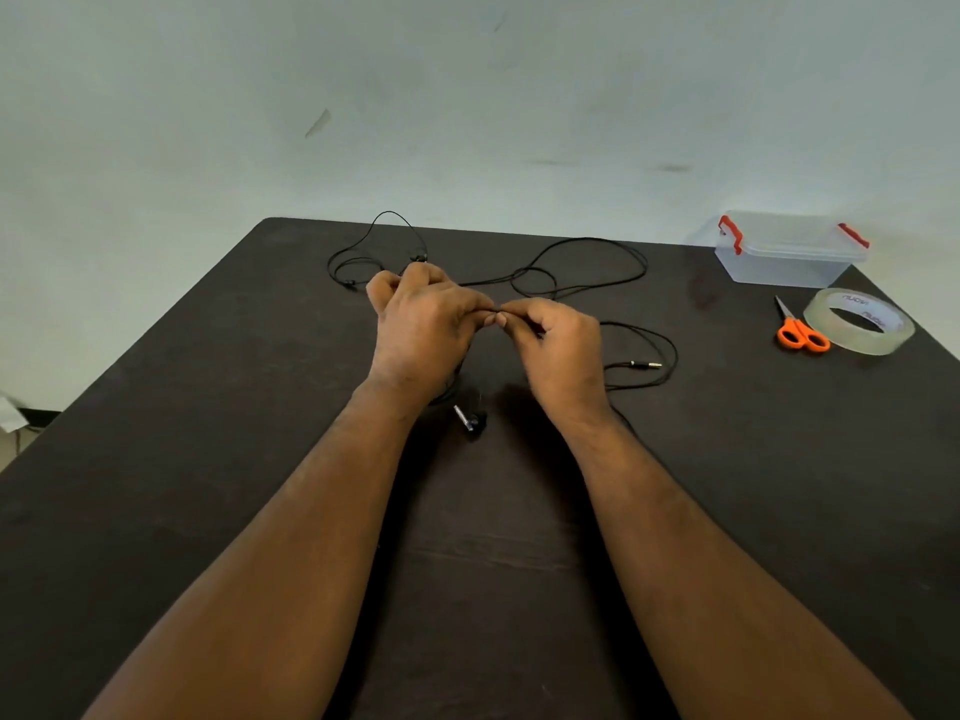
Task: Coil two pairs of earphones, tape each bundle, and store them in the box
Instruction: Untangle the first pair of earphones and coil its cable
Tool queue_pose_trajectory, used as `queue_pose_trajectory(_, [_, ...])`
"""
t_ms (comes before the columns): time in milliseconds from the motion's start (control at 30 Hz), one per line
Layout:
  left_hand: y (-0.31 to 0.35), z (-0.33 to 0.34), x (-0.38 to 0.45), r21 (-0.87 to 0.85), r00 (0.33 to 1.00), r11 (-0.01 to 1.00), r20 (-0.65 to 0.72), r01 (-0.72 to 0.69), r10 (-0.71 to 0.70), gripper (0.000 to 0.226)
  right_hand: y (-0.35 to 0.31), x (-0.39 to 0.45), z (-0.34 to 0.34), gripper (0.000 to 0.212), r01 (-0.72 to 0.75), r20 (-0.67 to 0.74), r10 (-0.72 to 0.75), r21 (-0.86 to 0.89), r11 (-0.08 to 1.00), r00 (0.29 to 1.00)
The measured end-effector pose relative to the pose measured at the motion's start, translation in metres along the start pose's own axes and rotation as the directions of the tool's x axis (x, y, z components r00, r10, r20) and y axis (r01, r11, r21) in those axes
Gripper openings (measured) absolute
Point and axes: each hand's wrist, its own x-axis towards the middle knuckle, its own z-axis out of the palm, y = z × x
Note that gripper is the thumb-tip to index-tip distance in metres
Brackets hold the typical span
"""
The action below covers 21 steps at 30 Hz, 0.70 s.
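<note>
Two black earphone cables lie on the dark table (208, 459). My left hand (421, 330) and my right hand (558, 340) meet above the table's middle, both pinching the same thin black earphone cable (644, 345) between fingertips. An earbud (472, 422) of it hangs just below my left wrist, and its jack plug (644, 364) lies to the right of my right hand. The other earphone cable (582, 262) sprawls in loose loops behind my hands. A clear tape roll (860, 320) and a closed clear box (789, 249) with red clips stand at the far right.
Orange-handled scissors (800, 330) lie just left of the tape roll. A pale wall rises behind the table's far edge. Bare dark tabletop stretches to the left and in front of my arms.
</note>
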Motion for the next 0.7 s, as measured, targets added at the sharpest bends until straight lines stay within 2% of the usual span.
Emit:
queue_pose_trajectory(133, [-0.002,-0.003,0.0,0.057,0.994,0.997,0.094,0.054,-0.059,0.014,0.005,0.003,-0.004,0.009,0.011,-0.124,-0.015,-0.032,0.999,0.992])
queue_pose_trajectory(300, [-0.025,-0.009,0.003,0.143,0.975,0.97,0.084,0.194,-0.207,0.015,0.02,0.012,-0.025,0.009,-0.068,-0.233,0.07,0.013,0.998,0.97])
queue_pose_trajectory(467, [-0.029,-0.013,0.004,0.147,0.975,0.965,0.009,0.218,-0.222,0.014,0.024,0.013,-0.037,0.01,-0.092,-0.252,0.087,-0.006,0.996,0.964])
queue_pose_trajectory(700, [-0.028,-0.009,0.004,0.178,0.983,0.968,0.0,0.179,-0.182,0.012,0.029,0.014,-0.047,0.011,-0.093,-0.271,0.081,-0.032,0.995,0.959])
